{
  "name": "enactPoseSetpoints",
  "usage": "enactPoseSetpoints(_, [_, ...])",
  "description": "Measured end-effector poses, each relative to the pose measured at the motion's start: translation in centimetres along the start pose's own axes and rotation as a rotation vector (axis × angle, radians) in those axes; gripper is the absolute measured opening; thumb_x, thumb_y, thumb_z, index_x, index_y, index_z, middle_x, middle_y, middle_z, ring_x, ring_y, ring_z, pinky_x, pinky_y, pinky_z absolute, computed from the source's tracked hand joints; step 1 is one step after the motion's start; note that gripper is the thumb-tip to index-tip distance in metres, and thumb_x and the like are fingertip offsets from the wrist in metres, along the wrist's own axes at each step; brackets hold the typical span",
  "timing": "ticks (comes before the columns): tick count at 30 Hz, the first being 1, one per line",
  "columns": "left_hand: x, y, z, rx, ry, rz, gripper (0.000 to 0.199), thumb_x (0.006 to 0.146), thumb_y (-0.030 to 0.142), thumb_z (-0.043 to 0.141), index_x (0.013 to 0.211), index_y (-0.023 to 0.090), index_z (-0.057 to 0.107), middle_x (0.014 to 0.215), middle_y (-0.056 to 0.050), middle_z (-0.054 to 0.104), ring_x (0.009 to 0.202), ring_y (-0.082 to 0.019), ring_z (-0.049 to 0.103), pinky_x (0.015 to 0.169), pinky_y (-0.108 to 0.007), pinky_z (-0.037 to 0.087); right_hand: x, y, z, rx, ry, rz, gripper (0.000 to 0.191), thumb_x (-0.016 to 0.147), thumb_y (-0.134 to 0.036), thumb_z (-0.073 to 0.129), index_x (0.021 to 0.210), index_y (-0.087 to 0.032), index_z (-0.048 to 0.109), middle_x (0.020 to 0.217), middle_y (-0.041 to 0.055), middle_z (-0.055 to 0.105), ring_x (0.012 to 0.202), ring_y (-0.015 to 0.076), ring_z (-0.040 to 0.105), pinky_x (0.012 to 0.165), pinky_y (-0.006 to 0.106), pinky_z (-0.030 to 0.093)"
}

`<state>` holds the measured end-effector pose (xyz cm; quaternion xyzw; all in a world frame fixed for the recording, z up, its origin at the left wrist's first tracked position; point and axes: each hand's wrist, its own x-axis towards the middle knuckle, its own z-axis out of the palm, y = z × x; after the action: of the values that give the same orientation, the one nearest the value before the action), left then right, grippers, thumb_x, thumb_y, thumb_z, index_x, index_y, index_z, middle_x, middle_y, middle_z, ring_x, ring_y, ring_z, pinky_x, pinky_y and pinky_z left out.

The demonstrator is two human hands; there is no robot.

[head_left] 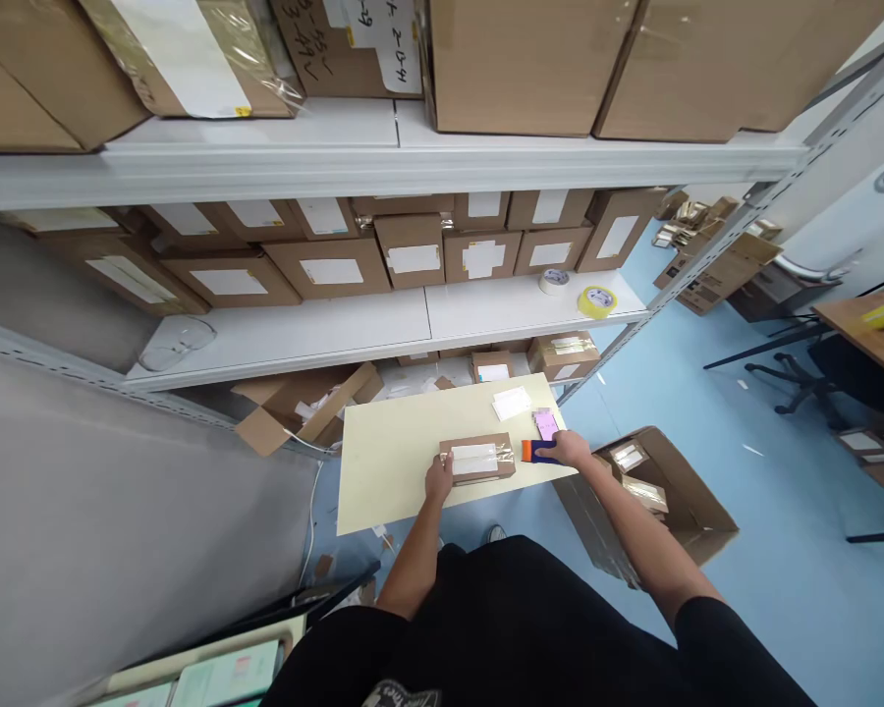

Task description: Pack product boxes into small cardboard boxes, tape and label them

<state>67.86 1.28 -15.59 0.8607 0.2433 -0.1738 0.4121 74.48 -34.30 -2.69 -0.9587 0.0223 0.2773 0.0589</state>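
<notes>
A small brown carton [478, 459] with a white label and clear tape lies on a pale yellow board [383, 462]. My left hand [439, 478] is closed on the carton's left end, thumb on top. To the right of the carton, my right hand [566, 450] is wrapped round a dark blue tool with an orange end [527, 451]. The orange end points at the carton, a small gap apart from it. Just above the tool lies a pink printed item [544, 424]. White paper slips [511, 404] rest near the board's far edge.
Labelled cartons [333, 271] line the shelf behind the board. White tape [554, 282] and yellow tape [596, 301] sit on that shelf's right end. An open carton [309, 403] stands behind left. A large open box [696, 481] holding parcels stands on the floor at right.
</notes>
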Motion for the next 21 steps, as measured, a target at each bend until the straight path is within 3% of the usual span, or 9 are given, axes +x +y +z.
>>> enactPoseSetpoints(5, [1.3, -3.0, -3.5, -0.113, -0.023, 0.024, 0.047, 0.106, 0.049, 0.036, 0.119, 0.019, 0.069, 0.125, -0.013, 0.075, 0.121, -0.028, 0.068, 0.098, -0.035, 0.052, -1.7, -7.2, -1.1, 0.06, 0.043, -0.071, 0.059, 0.078, -0.077, 0.07, 0.085, -0.019, 0.078, 0.092, 0.0123, 0.079, 0.088, 0.0255, 0.072, 0.066, 0.027, 0.043])
enactPoseSetpoints(8, [2.2, -5.1, -6.4, -0.14, 0.001, -0.031, 0.049, 0.105, 0.052, 0.039, 0.122, 0.018, 0.069, 0.124, -0.014, 0.075, 0.12, -0.028, 0.069, 0.097, -0.036, 0.053, -3.2, -13.1, -1.6, 0.068, 0.067, -0.134, 0.061, 0.081, -0.079, 0.065, 0.084, -0.02, 0.077, 0.087, 0.0109, 0.079, 0.086, 0.0249, 0.073, 0.065, 0.027, 0.042])
enactPoseSetpoints(12, [2.8, -7.0, -10.4, -0.17, 0.062, -0.069, 0.051, 0.1, 0.055, 0.047, 0.131, 0.018, 0.065, 0.128, -0.015, 0.073, 0.122, -0.028, 0.068, 0.101, -0.036, 0.051, -4.9, -22.0, -1.1, 0.051, 0.079, -0.151, 0.064, 0.083, -0.081, 0.06, 0.093, -0.02, 0.078, 0.096, 0.0124, 0.079, 0.093, 0.0255, 0.073, 0.069, 0.027, 0.046])
enactPoseSetpoints(16, [2.1, -6.5, -13.6, -0.26, 0.02, 0.07, 0.057, 0.101, 0.063, 0.039, 0.121, 0.022, 0.073, 0.127, -0.009, 0.075, 0.12, -0.026, 0.068, 0.1, -0.032, 0.051, -5.9, -28.8, -0.2, 0.015, 0.075, -0.136, 0.066, 0.084, -0.078, 0.061, 0.103, -0.017, 0.078, 0.105, 0.0164, 0.078, 0.099, 0.0285, 0.074, 0.076, 0.03, 0.05])
enactPoseSetpoints(21, [0.8, -4.1, -15.3, -0.303, -0.077, 0.178, 0.061, 0.102, 0.064, 0.036, 0.126, 0.021, 0.072, 0.131, -0.01, 0.073, 0.121, -0.027, 0.067, 0.101, -0.035, 0.05, -5.9, -32.2, -0.1, -0.034, 0.063, -0.11, 0.066, 0.086, -0.075, 0.062, 0.109, -0.015, 0.077, 0.113, 0.0192, 0.077, 0.108, 0.0303, 0.073, 0.083, 0.031, 0.052])
